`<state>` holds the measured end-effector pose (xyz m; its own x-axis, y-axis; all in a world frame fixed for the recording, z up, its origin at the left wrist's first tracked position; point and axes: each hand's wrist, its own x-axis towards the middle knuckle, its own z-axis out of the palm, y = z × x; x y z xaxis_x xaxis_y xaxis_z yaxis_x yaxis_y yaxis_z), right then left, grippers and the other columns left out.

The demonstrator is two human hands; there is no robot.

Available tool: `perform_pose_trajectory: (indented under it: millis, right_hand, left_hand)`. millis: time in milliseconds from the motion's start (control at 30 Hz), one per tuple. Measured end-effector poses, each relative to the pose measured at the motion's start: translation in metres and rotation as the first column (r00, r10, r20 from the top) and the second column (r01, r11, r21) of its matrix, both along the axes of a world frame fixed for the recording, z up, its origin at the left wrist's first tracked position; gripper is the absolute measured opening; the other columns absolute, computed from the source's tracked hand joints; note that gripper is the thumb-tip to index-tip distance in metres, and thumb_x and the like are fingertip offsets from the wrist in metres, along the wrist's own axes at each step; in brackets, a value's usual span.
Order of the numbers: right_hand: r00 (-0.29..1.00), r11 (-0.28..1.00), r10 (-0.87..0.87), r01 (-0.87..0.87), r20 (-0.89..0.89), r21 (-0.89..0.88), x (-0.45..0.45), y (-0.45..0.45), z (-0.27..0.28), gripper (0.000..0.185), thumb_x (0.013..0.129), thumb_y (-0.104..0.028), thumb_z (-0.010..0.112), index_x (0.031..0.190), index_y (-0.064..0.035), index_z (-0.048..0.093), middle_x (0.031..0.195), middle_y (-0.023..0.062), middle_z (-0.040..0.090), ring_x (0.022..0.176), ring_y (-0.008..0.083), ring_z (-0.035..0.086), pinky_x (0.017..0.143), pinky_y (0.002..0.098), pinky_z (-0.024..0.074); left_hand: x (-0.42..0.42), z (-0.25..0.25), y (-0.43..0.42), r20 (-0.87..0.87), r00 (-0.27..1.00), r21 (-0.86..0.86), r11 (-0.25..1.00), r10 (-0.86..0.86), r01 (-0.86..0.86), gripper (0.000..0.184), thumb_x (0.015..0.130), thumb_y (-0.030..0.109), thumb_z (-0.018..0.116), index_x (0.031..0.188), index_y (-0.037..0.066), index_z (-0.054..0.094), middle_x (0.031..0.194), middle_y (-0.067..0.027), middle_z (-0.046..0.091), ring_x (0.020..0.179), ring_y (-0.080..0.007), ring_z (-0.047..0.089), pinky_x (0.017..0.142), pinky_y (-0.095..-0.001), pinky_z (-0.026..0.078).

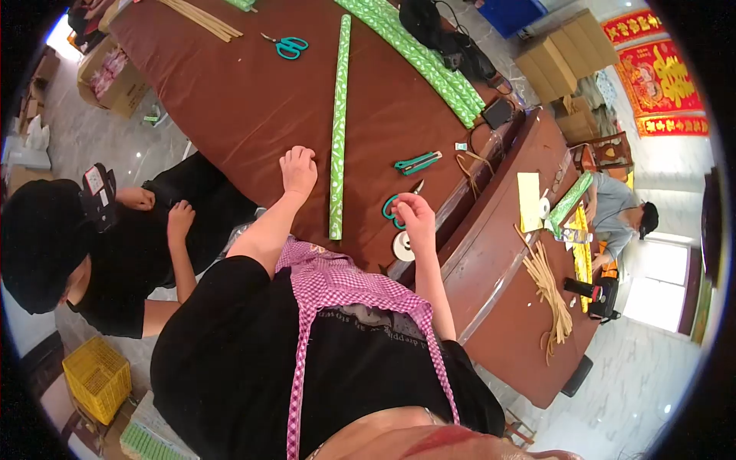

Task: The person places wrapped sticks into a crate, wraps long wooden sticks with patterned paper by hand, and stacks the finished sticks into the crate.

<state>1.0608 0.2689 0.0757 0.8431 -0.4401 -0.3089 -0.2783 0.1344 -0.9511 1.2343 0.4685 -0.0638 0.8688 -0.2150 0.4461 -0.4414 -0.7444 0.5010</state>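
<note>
A long tube of green leaf-patterned wrapping paper [340,138] lies lengthwise on the brown-covered table [253,100]. My left hand [299,170] rests on the cover just left of the tube, apart from it, with fingers loosely spread and nothing in them. To the tube's right is my right hand [415,212], its fingers curled together. Whatever is between those fingertips, if anything, is too small to make out. Teal-handled scissors [390,213] lie right beside these fingers. A white tape roll [402,246] sits just below, and a teal utility knife [418,162] lies farther up.
More teal scissors [290,47] and brown strips [203,19] lie at the far left. Several green rolls [429,65] line the far right edge, near a black bag [445,38]. A co-worker [84,245] sits at left; another person [613,211] works at the right-hand table.
</note>
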Motion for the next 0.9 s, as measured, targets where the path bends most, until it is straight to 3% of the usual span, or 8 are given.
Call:
perform_pose_trajectory:
  millis: [133,200,267,433,567,600,667,900]
  right_hand:
    - [0.999,0.981,0.027,-0.034,-0.039,-0.190,0.026,-0.045,-0.033,0.019,0.082,-0.005,0.052,0.099,0.0016,0.055,0.087,0.0065,0.061,0.076,0.0107,0.057,0.066,0.0218,0.0451]
    - [0.996,0.861,0.088,-0.078,-0.004,-0.502,0.043,-0.078,-0.042,0.017,0.081,-0.005,0.054,0.096,0.0014,0.058,0.085,0.0054,0.061,0.076,0.0092,0.056,0.067,0.0210,0.0441]
    - [0.998,0.768,0.057,-0.053,-0.014,-0.638,0.062,-0.110,-0.036,0.017,0.079,-0.007,0.056,0.094,0.0013,0.059,0.082,0.0042,0.061,0.076,0.0087,0.054,0.068,0.0215,0.0436]
    - [0.999,0.541,-0.026,-0.004,-0.022,-0.841,0.116,-0.199,-0.052,0.027,0.075,-0.015,0.060,0.097,0.0005,0.058,0.086,0.0139,0.063,0.080,0.0218,0.060,0.073,0.0303,0.0465]
    - [0.983,0.258,-0.070,-0.148,-0.171,-0.955,0.163,-0.241,-0.063,0.031,0.074,-0.021,0.059,0.099,-0.0013,0.058,0.092,0.0175,0.061,0.086,0.0336,0.057,0.076,0.0389,0.0454]
    - [0.986,0.261,-0.046,-0.144,-0.162,-0.954,0.173,-0.249,-0.069,0.031,0.074,-0.021,0.059,0.099,-0.0013,0.058,0.092,0.0175,0.061,0.086,0.0336,0.057,0.076,0.0389,0.0454]
    - [0.992,0.065,-0.056,-0.112,-0.116,-0.992,0.191,-0.267,-0.086,0.029,0.074,-0.020,0.058,0.098,-0.0034,0.057,0.091,0.0166,0.060,0.085,0.0341,0.056,0.075,0.0412,0.0451]
    - [0.974,-0.040,-0.117,-0.202,-0.196,-0.979,0.218,-0.281,-0.098,0.034,0.070,-0.027,0.064,0.096,-0.0069,0.056,0.098,0.0147,0.056,0.091,0.0343,0.052,0.077,0.0443,0.0432]
  left_hand:
    - [0.001,0.003,-0.004,-0.014,1.000,0.037,0.999,0.004,-0.004,0.016,0.065,0.006,0.057,0.078,0.013,0.052,0.087,-0.0030,0.049,0.085,-0.0223,0.048,0.072,-0.0376,0.036]
    - [0.000,0.002,-0.006,-0.026,1.000,0.045,0.999,0.006,-0.005,0.016,0.065,0.006,0.057,0.079,0.013,0.051,0.087,-0.0031,0.049,0.084,-0.0225,0.048,0.072,-0.0376,0.036]
    - [0.002,0.001,-0.006,-0.019,1.000,0.078,0.997,0.012,-0.010,0.018,0.065,0.006,0.057,0.080,0.014,0.051,0.087,-0.0031,0.049,0.084,-0.0226,0.048,0.072,-0.0375,0.036]
    - [0.002,0.006,-0.009,-0.036,0.999,0.108,0.994,0.028,-0.024,0.019,0.065,0.006,0.057,0.081,0.013,0.050,0.087,-0.0031,0.048,0.085,-0.0227,0.048,0.072,-0.0375,0.036]
    - [0.003,0.014,-0.012,-0.068,0.997,0.120,0.993,0.027,-0.018,0.018,0.066,0.007,0.056,0.081,0.013,0.050,0.088,-0.0035,0.048,0.087,-0.0226,0.047,0.074,-0.0374,0.035]
    - [0.003,0.015,-0.012,-0.096,0.995,0.129,0.992,0.020,-0.008,0.017,0.066,0.007,0.055,0.081,0.013,0.050,0.089,-0.0037,0.048,0.087,-0.0226,0.047,0.074,-0.0373,0.035]
    - [0.003,0.017,-0.014,-0.093,0.995,0.151,0.988,0.046,-0.032,0.017,0.066,0.008,0.055,0.081,0.012,0.049,0.089,-0.0038,0.048,0.087,-0.0225,0.046,0.075,-0.0372,0.034]
    - [0.004,0.019,-0.015,-0.131,0.991,0.165,0.986,0.023,-0.001,0.018,0.066,0.008,0.056,0.083,0.012,0.050,0.090,-0.0055,0.047,0.087,-0.0242,0.046,0.074,-0.0382,0.035]
